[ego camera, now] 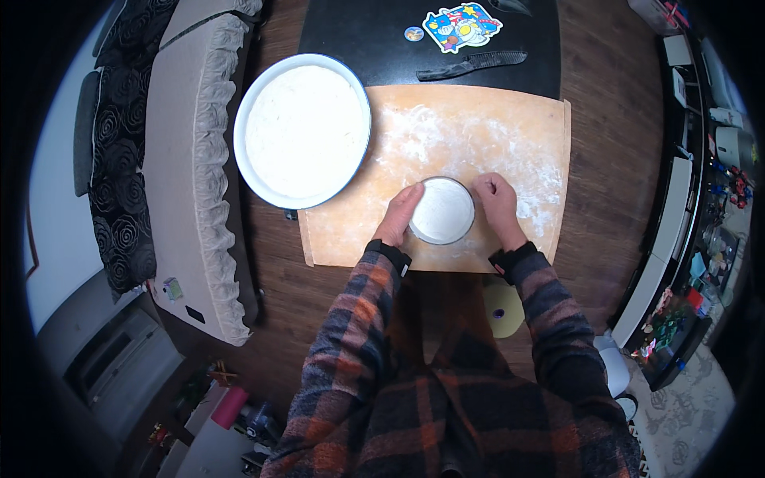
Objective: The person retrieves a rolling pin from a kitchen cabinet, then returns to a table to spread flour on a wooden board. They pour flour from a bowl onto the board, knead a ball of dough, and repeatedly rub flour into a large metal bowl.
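Note:
My left hand (pixel 401 212) grips the left side of a small round bowl (pixel 471 218), its thumb over the rim. White flour (pixel 442 210) fills the bowl nearly to its edge. Just right of the bowl, my right hand (pixel 496 200) is curled into a loose fist, and nothing shows between its fingers. Both hands are over a wooden board (pixel 352 239) dusted with flour. At the board's left edge stands a large white basin (pixel 240 134) with a blue rim, holding a broad white mass (pixel 305 131), flour or dough.
Beyond the board, a dark table (pixel 370 36) carries a dark-handled knife (pixel 472 64), a colourful cartoon cutout (pixel 463 27) and a small round sticker (pixel 413 33). A sofa with a ruffled cover (pixel 179 149) runs along the left. A cluttered cabinet (pixel 669 215) lines the right.

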Demonstrator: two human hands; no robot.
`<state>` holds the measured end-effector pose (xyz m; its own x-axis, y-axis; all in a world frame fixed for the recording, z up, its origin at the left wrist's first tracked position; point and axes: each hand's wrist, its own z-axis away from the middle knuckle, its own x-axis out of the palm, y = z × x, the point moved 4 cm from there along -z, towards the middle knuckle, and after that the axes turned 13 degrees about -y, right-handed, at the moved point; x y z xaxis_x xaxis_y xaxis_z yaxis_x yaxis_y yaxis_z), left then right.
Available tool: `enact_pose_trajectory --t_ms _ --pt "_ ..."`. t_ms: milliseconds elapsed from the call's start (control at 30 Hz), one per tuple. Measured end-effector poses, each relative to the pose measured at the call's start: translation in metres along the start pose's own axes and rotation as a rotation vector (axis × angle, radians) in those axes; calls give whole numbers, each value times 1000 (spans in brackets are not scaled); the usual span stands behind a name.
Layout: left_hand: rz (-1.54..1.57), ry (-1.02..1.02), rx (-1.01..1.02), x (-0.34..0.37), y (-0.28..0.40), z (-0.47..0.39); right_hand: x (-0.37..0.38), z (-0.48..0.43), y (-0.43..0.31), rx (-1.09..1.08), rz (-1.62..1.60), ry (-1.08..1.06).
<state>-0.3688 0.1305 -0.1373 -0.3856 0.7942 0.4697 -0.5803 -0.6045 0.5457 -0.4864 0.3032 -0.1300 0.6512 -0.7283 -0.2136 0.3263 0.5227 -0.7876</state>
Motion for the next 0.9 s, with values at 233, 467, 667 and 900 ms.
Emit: enact_pose_trajectory --t_ms 233,467,667,900 --pt "-60 102 -26 -4 0 5 55 34 -62 -509 907 -209" --pt "118 115 6 -6 -13 14 89 24 -29 -474 810 -381" --pt "67 218 29 -26 -16 26 34 7 -15 -373 197 -146" --pt "76 320 48 -69 -15 44 18 -7 22 -143 536 -253"
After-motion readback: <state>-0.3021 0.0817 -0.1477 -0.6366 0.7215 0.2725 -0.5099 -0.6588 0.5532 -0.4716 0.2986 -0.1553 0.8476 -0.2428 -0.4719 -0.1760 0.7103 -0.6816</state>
